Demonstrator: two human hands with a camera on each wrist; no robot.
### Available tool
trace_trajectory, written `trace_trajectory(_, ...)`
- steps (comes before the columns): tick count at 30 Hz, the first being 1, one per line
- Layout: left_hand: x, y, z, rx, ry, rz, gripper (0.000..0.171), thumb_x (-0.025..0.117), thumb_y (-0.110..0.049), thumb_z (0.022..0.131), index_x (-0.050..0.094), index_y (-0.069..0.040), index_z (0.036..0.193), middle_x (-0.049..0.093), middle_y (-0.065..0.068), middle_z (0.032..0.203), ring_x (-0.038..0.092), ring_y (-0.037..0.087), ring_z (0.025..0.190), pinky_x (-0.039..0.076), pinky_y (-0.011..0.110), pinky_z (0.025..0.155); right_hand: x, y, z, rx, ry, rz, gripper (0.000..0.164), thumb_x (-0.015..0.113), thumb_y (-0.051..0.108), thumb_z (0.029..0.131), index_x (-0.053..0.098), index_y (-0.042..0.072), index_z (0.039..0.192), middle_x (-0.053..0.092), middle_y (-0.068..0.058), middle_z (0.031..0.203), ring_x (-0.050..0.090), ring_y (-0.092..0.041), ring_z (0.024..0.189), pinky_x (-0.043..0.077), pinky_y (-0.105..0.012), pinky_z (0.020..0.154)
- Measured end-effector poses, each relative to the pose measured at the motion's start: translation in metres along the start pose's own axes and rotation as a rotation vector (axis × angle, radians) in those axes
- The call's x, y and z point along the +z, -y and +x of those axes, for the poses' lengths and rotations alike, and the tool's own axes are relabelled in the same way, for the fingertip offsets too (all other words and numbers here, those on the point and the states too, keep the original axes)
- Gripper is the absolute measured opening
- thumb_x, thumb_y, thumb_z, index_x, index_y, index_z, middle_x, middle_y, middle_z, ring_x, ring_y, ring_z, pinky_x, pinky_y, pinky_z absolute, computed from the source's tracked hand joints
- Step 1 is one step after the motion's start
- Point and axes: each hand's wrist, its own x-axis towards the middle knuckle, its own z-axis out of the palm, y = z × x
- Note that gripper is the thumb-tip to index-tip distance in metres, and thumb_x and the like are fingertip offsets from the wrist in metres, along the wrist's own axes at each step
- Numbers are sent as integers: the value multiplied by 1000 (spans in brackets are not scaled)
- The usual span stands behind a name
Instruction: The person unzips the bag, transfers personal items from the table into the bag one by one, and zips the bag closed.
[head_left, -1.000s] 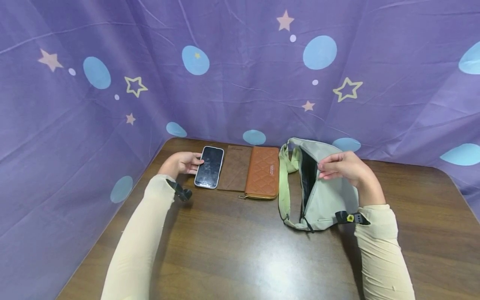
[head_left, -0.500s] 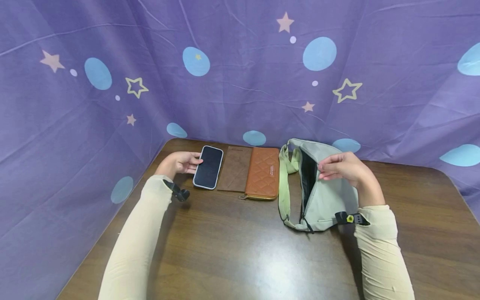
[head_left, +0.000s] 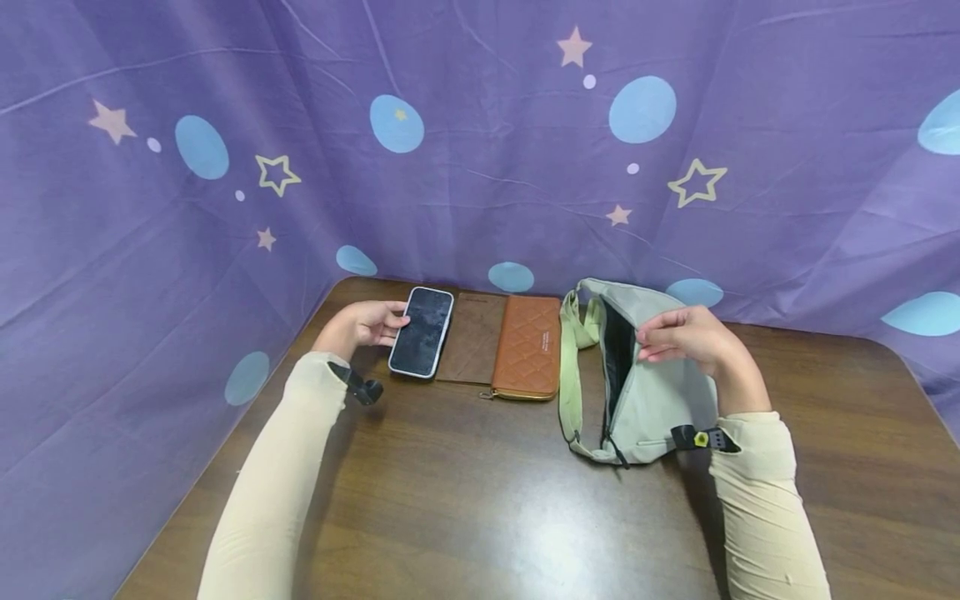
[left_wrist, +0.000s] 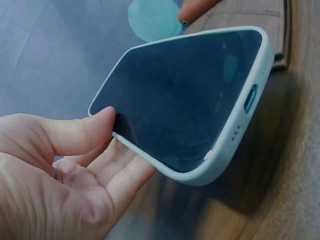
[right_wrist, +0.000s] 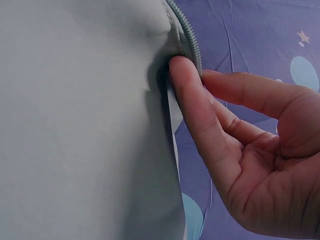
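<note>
My left hand (head_left: 375, 323) pinches a smartphone (head_left: 422, 332) by its left long edge, thumb on the dark screen and fingers underneath. In the left wrist view the phone (left_wrist: 180, 100) wears a pale case and is tilted, its port end raised over the wooden surface. On the right, a grey-green bag (head_left: 660, 400) has its zipped mouth gaping, dark inside. My right hand (head_left: 686, 333) pinches the rim of that mouth between thumb and fingers. Close up in the right wrist view, the fingertips meet at the zipper teeth (right_wrist: 189, 35).
Right of the phone lies a flat brown leather piece (head_left: 471, 337), then a quilted tan zip wallet (head_left: 528, 346) next to it. The bag's light green strap (head_left: 570, 383) loops along its left side. A purple star-print curtain (head_left: 480, 167) hangs behind the wooden table (head_left: 450, 500).
The phone in my left hand tilts a little differently and has shifted slightly, its far end now nearer the brown leather piece. My right hand keeps its hold on the bag's rim.
</note>
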Motion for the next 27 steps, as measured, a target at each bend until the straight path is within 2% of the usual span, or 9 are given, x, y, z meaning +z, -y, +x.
trace_trajectory(6,4,-4,-3,43,33,-10,57,38,-1,108,13,-1,159,72,-8,80,71,7,76,61,23,74,0,-1,0,-4,-5,-10,30,58,2,101,58,-22,118,75,1,81,74,-10,77,64,-27,75)
trace_trajectory(16,18,-11,-8,68,58,-17,53,38,1,108,19,-3,157,71,-7,82,70,7,78,61,24,75,-1,0,0,1,-4,2,23,61,0,99,62,-18,113,76,1,82,75,-11,77,64,-28,75)
trace_trajectory(18,17,-10,-6,82,66,5,54,41,-1,107,19,-3,157,71,-8,83,70,6,79,61,24,78,-1,0,0,-1,-4,2,24,60,0,100,61,-19,114,75,1,82,75,-11,77,64,-28,75)
trace_trajectory(21,8,-6,4,123,112,18,57,51,-4,104,26,-3,155,73,-8,87,71,7,83,61,26,81,-1,-1,0,-3,-4,0,26,60,1,100,60,-20,115,75,1,81,74,-11,77,64,-28,75)
trace_trajectory(22,-1,-2,15,137,168,-15,56,57,-5,102,33,-4,153,74,-5,89,72,10,85,62,28,81,-1,-1,0,-5,-4,-1,26,60,1,100,60,-20,115,75,1,81,74,-11,77,64,-28,75)
trace_trajectory(23,-4,-1,18,148,189,-23,58,62,-6,100,35,-4,151,74,-3,90,73,11,86,62,28,82,0,-1,0,-6,-4,-2,26,60,1,100,60,-20,116,75,1,81,74,-11,77,64,-27,75)
trace_trajectory(25,-5,-1,21,160,209,-31,58,66,-9,98,39,-4,149,74,-3,92,73,11,88,61,29,83,0,-1,0,-8,-5,-1,27,60,1,100,60,-21,116,75,1,81,74,-10,77,64,-27,75)
trace_trajectory(27,1,-4,18,157,197,-23,59,63,-8,99,35,-3,152,74,-3,91,72,10,88,61,28,85,0,-1,-1,-9,-5,3,27,60,0,99,60,-20,116,75,1,81,74,-11,77,64,-27,75)
